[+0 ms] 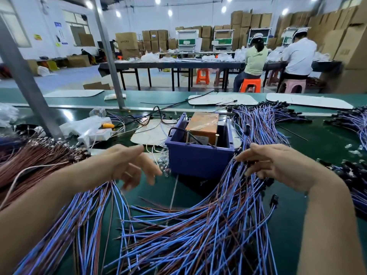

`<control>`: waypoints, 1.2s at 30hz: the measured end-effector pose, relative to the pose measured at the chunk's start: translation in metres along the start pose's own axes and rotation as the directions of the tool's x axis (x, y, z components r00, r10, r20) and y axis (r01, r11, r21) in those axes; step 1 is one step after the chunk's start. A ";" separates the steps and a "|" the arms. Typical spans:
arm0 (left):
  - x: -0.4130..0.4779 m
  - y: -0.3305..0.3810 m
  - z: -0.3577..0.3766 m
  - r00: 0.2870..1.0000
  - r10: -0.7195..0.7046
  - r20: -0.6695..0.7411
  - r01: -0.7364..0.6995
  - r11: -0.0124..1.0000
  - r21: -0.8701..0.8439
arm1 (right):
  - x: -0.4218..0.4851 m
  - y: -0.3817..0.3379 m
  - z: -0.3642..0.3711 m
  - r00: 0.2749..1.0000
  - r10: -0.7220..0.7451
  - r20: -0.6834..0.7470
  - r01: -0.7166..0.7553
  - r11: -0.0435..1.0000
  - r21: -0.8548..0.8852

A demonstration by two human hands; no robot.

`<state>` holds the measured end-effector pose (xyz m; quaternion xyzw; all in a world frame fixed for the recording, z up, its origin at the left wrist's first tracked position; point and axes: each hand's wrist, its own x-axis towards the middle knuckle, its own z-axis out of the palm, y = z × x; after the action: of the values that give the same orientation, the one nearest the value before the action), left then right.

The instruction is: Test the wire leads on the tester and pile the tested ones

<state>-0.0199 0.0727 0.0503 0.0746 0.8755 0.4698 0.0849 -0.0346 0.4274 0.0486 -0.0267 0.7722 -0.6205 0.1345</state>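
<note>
The tester (200, 153) is a purple open box with an orange block and two upright metal pins inside, standing mid-table. Blue-and-brown wire leads (208, 225) sprawl in a big pile in front of it. My left hand (131, 165) hovers left of the tester with relaxed, spread fingers, holding nothing, above a second bunch of leads (79, 215). My right hand (278, 167) sits right of the tester, fingers curled into the black connector ends of the leads, gripping some of them.
More blue leads (262, 120) lie behind the tester on the right, brown wires (29, 159) at the left. A white plastic bag (87, 128) and a slanted metal post (25, 80) stand at the left. Two people sit at a far table.
</note>
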 end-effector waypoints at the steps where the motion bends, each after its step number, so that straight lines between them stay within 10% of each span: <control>1: 0.001 -0.007 -0.004 1.000 0.008 0.012 -0.009 0.996 0.092 | 0.001 0.001 0.003 0.999 0.026 0.021 -0.025 0.999 -0.028; 4: 0.014 -0.042 -0.022 0.993 -0.064 -0.103 0.115 0.763 0.636 | 0.003 0.004 0.010 0.996 0.090 0.011 -0.087 0.980 -0.177; 7: 0.024 -0.078 -0.023 0.954 -0.205 -0.220 0.296 0.511 0.807 | 0.003 0.003 0.007 0.997 0.070 -0.045 -0.078 0.974 -0.212; 17: 0.025 -0.085 -0.001 0.906 -0.130 -0.402 0.364 0.723 0.587 | -0.001 -0.001 0.007 0.999 0.028 -0.027 -0.034 0.968 -0.249; 26: 0.016 0.018 0.004 0.829 0.224 -0.513 -0.187 0.975 0.123 | -0.012 -0.028 0.040 0.975 -0.172 0.140 0.157 0.981 0.111; 30: -0.006 0.082 0.031 0.752 0.531 -0.390 -0.577 0.817 0.001 | -0.007 -0.045 0.079 0.956 -0.132 0.261 0.029 0.930 0.366; 36: -0.028 0.099 0.098 0.544 0.838 0.049 -0.809 0.508 0.295 | -0.004 -0.051 0.088 0.969 -0.216 0.124 0.089 0.766 0.637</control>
<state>0.0341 0.1998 0.0817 0.4691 0.7949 0.3262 -0.2041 -0.0161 0.3326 0.0817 -0.1023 0.5007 -0.8450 0.1575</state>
